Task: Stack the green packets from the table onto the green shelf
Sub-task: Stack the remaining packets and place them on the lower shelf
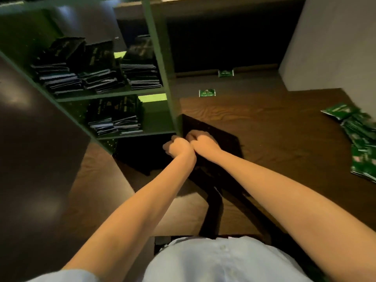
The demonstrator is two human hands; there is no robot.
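The green shelf (160,64) stands on the left of the table. Several stacks of dark green packets (140,74) fill its upper level, and more packets (116,119) sit on the level below. A loose heap of green packets (360,137) lies at the table's right edge. Two single packets (207,93) (225,73) lie farther back. My left hand (179,148) and my right hand (202,141) are side by side, touching, at the foot of the shelf's right post. Both have curled fingers and rest on a dark flat shape (219,131) in shadow. Whether they hold anything is hidden.
The wooden table (284,127) stretches to the right. A white wall block (329,41) rises at the back right. A dark panel (30,149) fills the left side. A dark chair frame (213,210) shows below my arms.
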